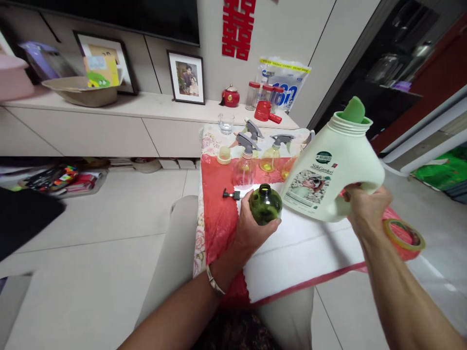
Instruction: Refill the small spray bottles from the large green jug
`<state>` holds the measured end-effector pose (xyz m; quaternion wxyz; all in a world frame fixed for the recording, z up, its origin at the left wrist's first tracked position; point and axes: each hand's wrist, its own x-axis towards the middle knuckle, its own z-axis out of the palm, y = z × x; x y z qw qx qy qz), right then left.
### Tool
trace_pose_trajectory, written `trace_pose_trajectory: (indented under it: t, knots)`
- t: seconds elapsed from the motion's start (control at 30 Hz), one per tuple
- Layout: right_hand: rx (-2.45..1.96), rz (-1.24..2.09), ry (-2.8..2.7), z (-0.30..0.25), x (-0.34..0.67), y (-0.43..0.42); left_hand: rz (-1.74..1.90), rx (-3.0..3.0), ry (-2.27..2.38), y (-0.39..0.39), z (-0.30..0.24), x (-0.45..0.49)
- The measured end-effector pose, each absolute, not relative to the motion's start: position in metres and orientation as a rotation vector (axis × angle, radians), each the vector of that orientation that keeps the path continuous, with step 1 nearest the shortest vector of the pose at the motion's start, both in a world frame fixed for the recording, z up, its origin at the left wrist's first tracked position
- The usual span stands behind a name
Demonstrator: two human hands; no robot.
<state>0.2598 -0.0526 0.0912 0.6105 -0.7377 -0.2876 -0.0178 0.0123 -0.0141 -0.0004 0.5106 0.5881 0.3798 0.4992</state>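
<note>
Head view, left hand: the left hand (251, 228) cups the green bottle (265, 204) from the side. Its fingers are curled round the bottle's round belly and the thumb is pressed on the near face, a grip that leaves the neck free.
Head view, green bottle: it is upright and uncapped, mouth facing up, over the near middle of the table above the white sheet (302, 253). The sheet probably shields the red cloth (219, 214).
Head view, right hand: the right hand (367, 204) has its fingers wrapped tight round the handle of the jug (328, 165), so one hand carries the weight.
Head view, jug: it is pale and lidless, with a green spout in its neck. It leans neck-up to the right, and its lower corner is just beside the green bottle.
Head view, spray head (231, 195): it lies on the red cloth just left of the left hand, which seems to be why the neck is open.
Head view, spray bottles (245, 163): they stand grouped at the far end, clear of both hands.
Head view, tape roll (404, 234): it sits at the right edge, beyond the right hand.
</note>
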Motion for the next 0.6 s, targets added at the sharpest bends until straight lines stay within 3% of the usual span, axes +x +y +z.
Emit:
trace_pose_trajectory:
  t: [0.27, 0.6]
  knots:
    - [-1.596, -0.073, -0.579, 0.04, 0.262, -0.035, 1.216, 1.484, 0.951, -0.011, -0.006, 0.014]
    - [-1.665, -0.048, -0.586, 0.034, 0.263, -0.038, 1.055, 1.571, 1.024, -0.013, -0.006, 0.009]
